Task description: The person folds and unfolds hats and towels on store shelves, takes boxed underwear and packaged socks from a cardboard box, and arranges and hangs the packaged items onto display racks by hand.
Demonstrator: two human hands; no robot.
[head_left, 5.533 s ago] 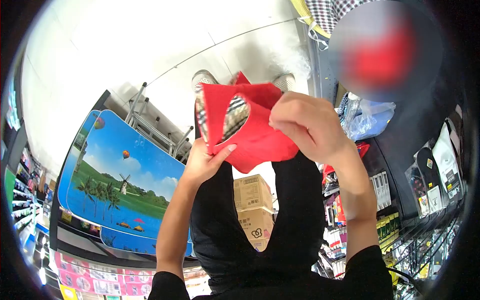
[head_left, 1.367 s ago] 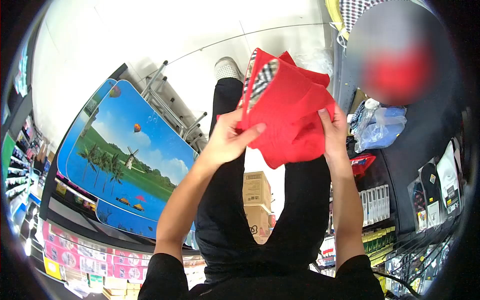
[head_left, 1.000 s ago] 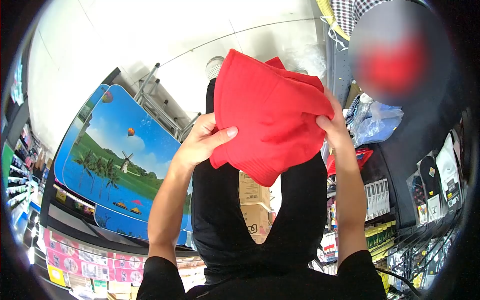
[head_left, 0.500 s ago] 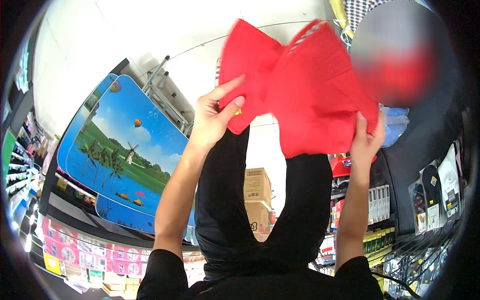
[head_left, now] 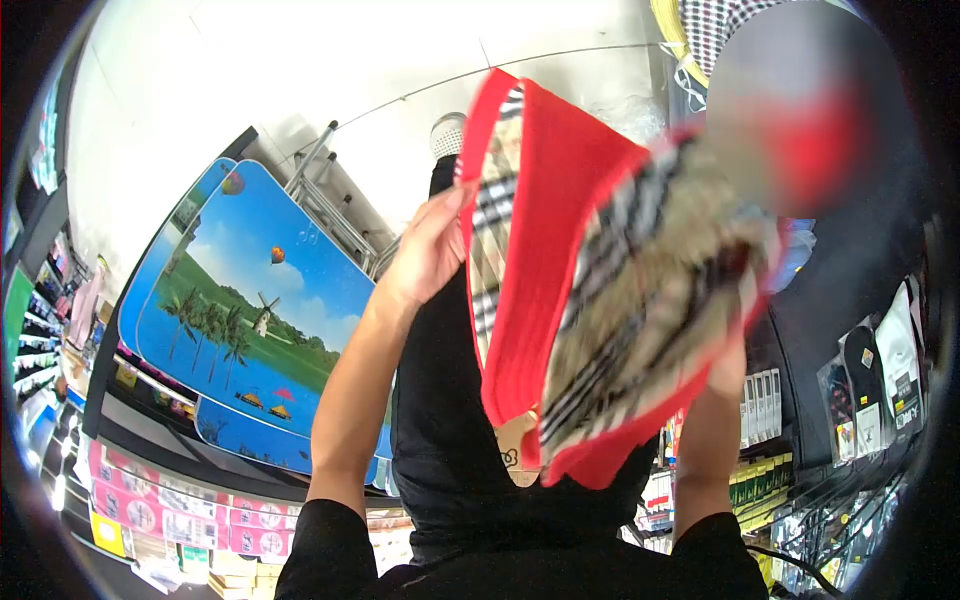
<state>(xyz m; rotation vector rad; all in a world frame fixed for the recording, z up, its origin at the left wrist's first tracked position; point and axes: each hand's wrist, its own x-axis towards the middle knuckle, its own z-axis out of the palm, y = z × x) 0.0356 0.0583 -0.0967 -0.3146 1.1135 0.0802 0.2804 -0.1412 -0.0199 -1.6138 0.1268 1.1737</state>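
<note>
A red bucket hat point(head_left: 575, 150) with a beige, black and white plaid lining is held up in front of me, its inside turned toward me. The thumb and fingers of my left hand point(head_left: 432, 248) are closed on the red brim at the left edge. My right hand point(head_left: 728, 372) is at the hat's lower right side; the fabric covers its fingers, but it supports that side. The right part of the hat is smeared by motion.
On the left stand folding tables with a blue landscape print point(head_left: 250, 300) and metal legs point(head_left: 315, 185). Packaged goods hang at the right, including bagged socks point(head_left: 862, 375). Pink packages point(head_left: 150, 495) line the lower left. A cardboard box point(head_left: 517, 450) shows between my legs.
The hat has been turned from its red outside to its plaid inside and has come lower, toward me. My right hand has gone behind the fabric; the left keeps its grip on the edge.
</note>
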